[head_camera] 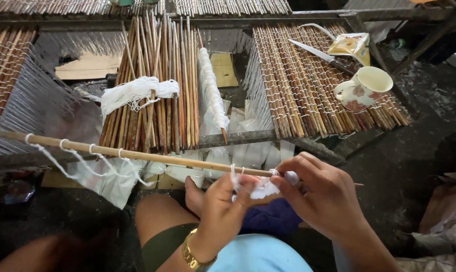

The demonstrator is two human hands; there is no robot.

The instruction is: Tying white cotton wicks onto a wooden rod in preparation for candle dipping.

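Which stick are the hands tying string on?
The long pale stick lying crosswise in front, with white string loops knotted along it. The left hand and right hand pinch white string at its end. The other sticks lie bundled on the frame.

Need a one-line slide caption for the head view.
Both hands, left and right, work white string on a long stick before bundled sticks; a mug sits right.

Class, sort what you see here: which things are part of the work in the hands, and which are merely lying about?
In use:
left hand
right hand
long stick
white string

Lying about:
cup
knife
yellow packet
bundle of sticks
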